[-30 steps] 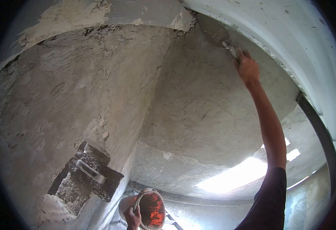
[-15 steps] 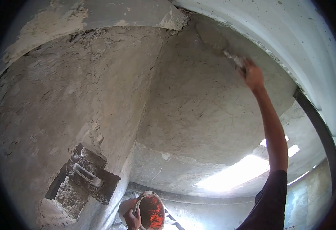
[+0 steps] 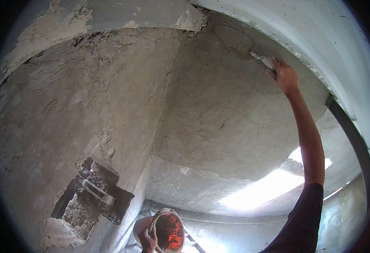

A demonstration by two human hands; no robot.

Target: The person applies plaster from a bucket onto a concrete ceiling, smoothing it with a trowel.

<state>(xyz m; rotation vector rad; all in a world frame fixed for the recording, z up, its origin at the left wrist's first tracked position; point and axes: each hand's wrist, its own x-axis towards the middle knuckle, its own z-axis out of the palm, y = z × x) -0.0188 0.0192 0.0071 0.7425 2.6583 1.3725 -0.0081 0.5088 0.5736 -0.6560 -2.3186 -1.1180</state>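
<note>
My right hand (image 3: 287, 77) is raised high against the wet plaster wall (image 3: 218, 101). Its fingers are closed round the handle of a trowel (image 3: 261, 58), whose blade lies near the top of the wall and blends into the grey plaster. At the bottom, my left hand (image 3: 148, 240) grips the rim of a mortar-crusted bucket (image 3: 174, 232). The bucket is tilted, and bright red-orange patches show on its inside.
A plastering float (image 3: 119, 200) with a pale handle rests at a rough opening in the left wall (image 3: 62, 122). A white curved surface (image 3: 320, 38) borders the wall above. A dark post (image 3: 353, 143) stands at right. Bright light falls low on the wall.
My right hand has shifted slightly right and up with the trowel, along the wall. My left hand and the bucket stay nearly in place; the view has shifted a little.
</note>
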